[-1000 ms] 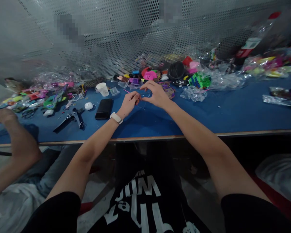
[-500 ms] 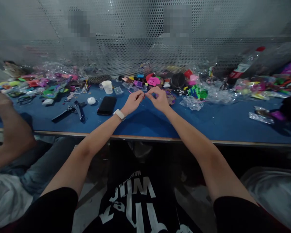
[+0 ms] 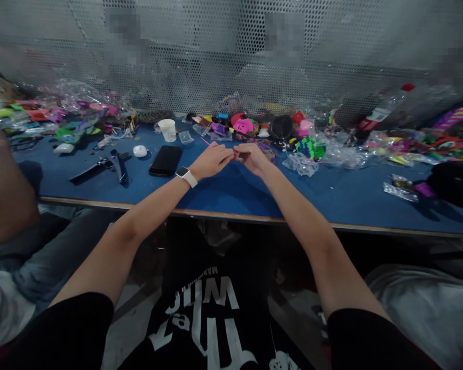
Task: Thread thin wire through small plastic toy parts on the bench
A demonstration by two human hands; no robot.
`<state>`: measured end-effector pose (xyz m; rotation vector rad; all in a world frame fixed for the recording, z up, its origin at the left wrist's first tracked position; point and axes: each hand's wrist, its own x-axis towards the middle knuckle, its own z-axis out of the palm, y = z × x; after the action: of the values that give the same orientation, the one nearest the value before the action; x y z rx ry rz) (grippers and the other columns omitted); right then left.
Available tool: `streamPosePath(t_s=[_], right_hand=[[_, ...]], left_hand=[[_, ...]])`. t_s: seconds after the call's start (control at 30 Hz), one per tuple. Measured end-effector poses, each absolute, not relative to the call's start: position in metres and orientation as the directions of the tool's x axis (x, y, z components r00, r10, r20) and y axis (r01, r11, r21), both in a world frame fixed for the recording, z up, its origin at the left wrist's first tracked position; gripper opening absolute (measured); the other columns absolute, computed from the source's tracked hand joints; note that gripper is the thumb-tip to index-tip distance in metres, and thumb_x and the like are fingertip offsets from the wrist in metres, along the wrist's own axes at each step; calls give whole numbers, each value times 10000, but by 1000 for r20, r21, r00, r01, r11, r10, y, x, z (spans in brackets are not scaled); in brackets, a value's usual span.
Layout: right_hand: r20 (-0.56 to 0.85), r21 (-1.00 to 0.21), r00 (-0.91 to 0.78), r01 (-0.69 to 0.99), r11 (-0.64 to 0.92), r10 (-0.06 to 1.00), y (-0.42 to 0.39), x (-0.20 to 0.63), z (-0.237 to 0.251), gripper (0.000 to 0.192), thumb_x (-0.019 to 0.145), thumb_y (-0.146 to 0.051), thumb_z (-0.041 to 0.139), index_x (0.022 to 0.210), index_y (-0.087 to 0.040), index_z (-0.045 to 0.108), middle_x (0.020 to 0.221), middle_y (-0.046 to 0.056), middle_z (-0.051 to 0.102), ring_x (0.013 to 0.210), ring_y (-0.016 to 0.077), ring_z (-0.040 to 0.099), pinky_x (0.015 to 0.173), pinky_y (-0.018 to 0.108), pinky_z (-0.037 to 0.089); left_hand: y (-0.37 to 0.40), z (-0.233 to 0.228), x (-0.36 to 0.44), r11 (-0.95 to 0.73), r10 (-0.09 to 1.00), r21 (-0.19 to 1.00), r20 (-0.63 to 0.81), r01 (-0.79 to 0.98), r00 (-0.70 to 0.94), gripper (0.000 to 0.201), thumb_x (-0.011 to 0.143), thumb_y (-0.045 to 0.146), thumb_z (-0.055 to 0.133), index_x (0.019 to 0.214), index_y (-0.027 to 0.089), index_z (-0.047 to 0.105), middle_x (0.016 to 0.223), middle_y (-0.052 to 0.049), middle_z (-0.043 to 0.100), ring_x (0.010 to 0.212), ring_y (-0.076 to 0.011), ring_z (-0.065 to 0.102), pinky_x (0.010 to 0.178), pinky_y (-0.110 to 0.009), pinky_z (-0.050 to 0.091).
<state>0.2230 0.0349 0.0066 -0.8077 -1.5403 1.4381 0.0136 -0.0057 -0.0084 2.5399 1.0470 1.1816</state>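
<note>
both hands meet over the blue bench (image 3: pixel 235 198), fingertips pinched together: the left hand (image 3: pixel 211 160) and the right hand (image 3: pixel 251 156) each close on something very small and thin between them, too fine to identify, though a pink strand (image 3: pixel 205 141) shows just behind the left knuckles. the held piece sits in the air right at the touching fingertips, a little above the bench surface. the main risk, as i judge it, is losing that tiny piece: a slight slip of either pinch would drop it onto the bench, where it could vanish among the clear plastic wrappers (image 3: pixel 303 163) and the pile of coloured parts (image 3: pixel 247 125) close behind the hands. pulling the hands apart unevenly could also snap or kink whatever thin strand runs between them. the black phone (image 3: pixel 165 160) and the white cup (image 3: pixel 167 129) sit near the left wrist, so a wide elbow move could knock the cup over. another person's arm (image 3: pixel 3 190) is at the far left edge, well apart, yet a bump to the bench from there could jolt the grip.
</note>
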Motion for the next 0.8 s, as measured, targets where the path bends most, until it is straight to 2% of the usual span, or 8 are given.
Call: streamPosePath(t_s=[0.1,0.2,0.27,0.37,0.5,0.57,0.7,0.8], right_hand=[[192,-981,-400,-95,168,896,33,220,6,662,733,-751,1057,683,-263,613,694,-23,649,729,182,677,841,377,652],[330,-943,-280,-60,327,901,28,214,7,686,825,-868,978,745,-278,637,764,-1,696,843,221,741,881,388,663],[424,-897,-229,24,441,876,23,212,8,671,875,-900,921,767,-282,681,828,30,744,966,267,780,922,411,669],[577,-771,-217,174,613,787,20,214,10,598,938,-880,871,873,-289,801,983,74,832,1125,333,797,1040,494,674],[698,-559,-342,288,777,629,26,222,8,432,1014,-748,868,1139,-336,891,1233,108,883,1310,392,777,1253,660,600],[705,-498,-403,305,812,584,33,225,5,347,1060,-664,845,1175,-340,897,1288,115,881,1353,398,768,1303,697,563],[713,-472,-427,294,831,556,43,230,0,242,1105,-535,800,1116,-314,899,1296,115,883,1328,383,785,1310,695,558],[692,-519,-407,294,803,596,42,230,0,227,1072,-524,831,1102,-304,880,1252,107,896,1294,375,797,1275,666,586]], left_hand=[[-6,-10,16,-737,663,466,642,490,385,356,1179,420,643,867,248,653,811,-38,651,803,-241,581,892,-400,465],[-1,-16,17,-681,725,635,652,364,220,470,1213,556,615,863,245,646,729,-10,607,689,-201,532,740,-356,433],[6,-21,17,-622,779,738,618,263,107,517,1208,618,633,851,246,640,674,8,559,637,-183,501,670,-339,404],[17,-29,15,-528,845,833,535,163,-1,517,1211,590,657,826,245,626,640,21,513,593,-163,467,621,-327,380],[21,-31,13,-498,867,862,496,99,46,476,1223,502,663,827,240,635,642,23,503,584,-149,460,608,-315,387],[19,-29,14,-516,856,852,510,87,83,483,1222,510,677,825,238,636,651,22,505,587,-146,466,607,-311,397],[12,-24,16,-534,843,842,523,82,123,527,1215,591,694,830,234,645,659,25,503,592,-141,469,611,-312,419],[8,-21,16,-541,837,837,526,87,149,537,1214,625,686,842,239,650,644,30,496,595,-148,466,618,-318,421]])
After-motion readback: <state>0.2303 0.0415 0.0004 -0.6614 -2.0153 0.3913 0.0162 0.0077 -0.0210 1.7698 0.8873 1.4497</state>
